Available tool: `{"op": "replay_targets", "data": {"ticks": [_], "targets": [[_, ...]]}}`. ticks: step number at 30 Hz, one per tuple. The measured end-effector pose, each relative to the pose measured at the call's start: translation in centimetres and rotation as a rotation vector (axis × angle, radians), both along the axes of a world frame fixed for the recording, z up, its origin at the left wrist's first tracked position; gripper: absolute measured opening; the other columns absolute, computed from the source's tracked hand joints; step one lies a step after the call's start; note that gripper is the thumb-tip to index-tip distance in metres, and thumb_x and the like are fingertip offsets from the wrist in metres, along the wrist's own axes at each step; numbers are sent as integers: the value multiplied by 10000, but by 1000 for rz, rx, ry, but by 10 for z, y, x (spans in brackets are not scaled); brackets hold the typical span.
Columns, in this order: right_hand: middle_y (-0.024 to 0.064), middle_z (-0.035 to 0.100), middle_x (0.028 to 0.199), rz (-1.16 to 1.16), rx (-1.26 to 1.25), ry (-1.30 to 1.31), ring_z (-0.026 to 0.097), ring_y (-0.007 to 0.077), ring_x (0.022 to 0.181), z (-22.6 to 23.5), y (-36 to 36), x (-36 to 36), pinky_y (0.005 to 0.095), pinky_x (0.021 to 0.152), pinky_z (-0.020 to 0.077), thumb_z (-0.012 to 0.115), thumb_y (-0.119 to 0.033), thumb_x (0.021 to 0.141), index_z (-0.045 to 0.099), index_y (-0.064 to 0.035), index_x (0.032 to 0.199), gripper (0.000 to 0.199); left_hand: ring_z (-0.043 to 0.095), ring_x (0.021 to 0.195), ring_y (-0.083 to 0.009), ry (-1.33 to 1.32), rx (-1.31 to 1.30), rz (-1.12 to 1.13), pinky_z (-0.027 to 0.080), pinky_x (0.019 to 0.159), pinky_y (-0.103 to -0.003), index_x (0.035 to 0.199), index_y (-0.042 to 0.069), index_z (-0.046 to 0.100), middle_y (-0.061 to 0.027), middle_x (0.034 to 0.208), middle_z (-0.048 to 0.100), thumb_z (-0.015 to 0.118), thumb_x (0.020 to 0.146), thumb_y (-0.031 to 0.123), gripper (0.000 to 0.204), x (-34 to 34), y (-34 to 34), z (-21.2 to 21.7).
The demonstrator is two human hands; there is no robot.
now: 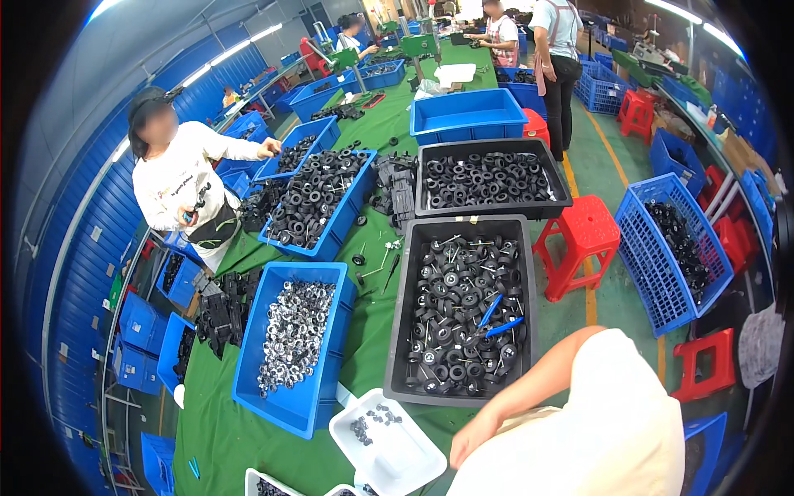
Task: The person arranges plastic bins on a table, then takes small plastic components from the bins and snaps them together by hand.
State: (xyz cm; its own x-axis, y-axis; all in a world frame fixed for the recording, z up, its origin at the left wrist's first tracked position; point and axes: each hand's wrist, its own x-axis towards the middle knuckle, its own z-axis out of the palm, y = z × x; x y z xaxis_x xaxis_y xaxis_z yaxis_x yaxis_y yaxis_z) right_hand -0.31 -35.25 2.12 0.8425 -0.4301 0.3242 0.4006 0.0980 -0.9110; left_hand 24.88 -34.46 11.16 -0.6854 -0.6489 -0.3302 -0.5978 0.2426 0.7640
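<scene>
My right arm, in a white sleeve, comes in at the lower right and bends at the elbow. My right hand (473, 436) is low beside a white tray (418, 459) that holds a few small black parts (374, 423). The white cloth covers its fingers, so what they hold, if anything, is hidden. Beyond the forearm stands a black tub (529, 306) full of black toy wheels on thin axles (451, 331), with blue-handled pliers (503, 326) on top. To its left, a blue bin (313, 426) contains shiny silver wheel hubs (298, 331). My left hand is out of view.
Another black tub (558, 207) and a blue bin (364, 190) hold loose black tyres. A screwdriver (392, 271) lies on the green cloth (368, 314). Red stools (583, 240) and a blue crate (653, 281) stand at right. A co-worker (194, 165) reaches in from the left; others work farther back.
</scene>
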Motion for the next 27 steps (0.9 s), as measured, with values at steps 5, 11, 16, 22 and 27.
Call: {"op": "replay_targets", "data": {"ticks": [5, 11, 16, 22, 27], "targets": [[-56, 362, 529, -217, 696, 375, 278, 39, 412, 34, 0, 8, 171, 368, 213, 424, -256, 772, 460, -76, 649, 221, 428, 540, -164, 58, 362, 706, 342, 464, -251, 892, -5, 476, -103, 683, 491, 434, 752, 238, 283, -18, 1, -9], [-45, 398, 538, -307, 588, 313, 309, 37, 430, -4, 4, 52, 176, 383, 242, 418, -285, 778, 478, -64, 684, 247, 445, 676, -295, 100, -94, 682, 361, 605, -331, 887, -47, 467, -205, 800, 497, 435, 752, 261, 337, -59, -1, -70], [-41, 404, 538, -298, 464, 342, 315, 36, 435, -29, 5, 62, 178, 389, 250, 408, -287, 785, 476, -59, 684, 259, 451, 630, -278, 209, -20, 792, 375, 563, -314, 863, -44, 456, -174, 766, 510, 427, 763, 273, 334, -71, 2, -47], [49, 553, 709, -394, 294, 298, 489, 107, 624, 0, -3, 70, 238, 552, 394, 453, -253, 764, 532, -5, 842, 271, 334, 449, -77, 536, 666, 961, 267, 390, -204, 655, 97, 424, -5, 527, 387, 398, 775, 301, 238, -40, -13, -52], [-26, 402, 551, -350, 317, 53, 335, 47, 469, -36, 9, 63, 187, 430, 279, 384, -256, 799, 489, -32, 724, 258, 237, 382, -78, 1041, 450, 1528, 197, 339, -192, 577, 147, 327, 18, 462, 249, 347, 801, 234, 240, 31, -29, -56]]}}
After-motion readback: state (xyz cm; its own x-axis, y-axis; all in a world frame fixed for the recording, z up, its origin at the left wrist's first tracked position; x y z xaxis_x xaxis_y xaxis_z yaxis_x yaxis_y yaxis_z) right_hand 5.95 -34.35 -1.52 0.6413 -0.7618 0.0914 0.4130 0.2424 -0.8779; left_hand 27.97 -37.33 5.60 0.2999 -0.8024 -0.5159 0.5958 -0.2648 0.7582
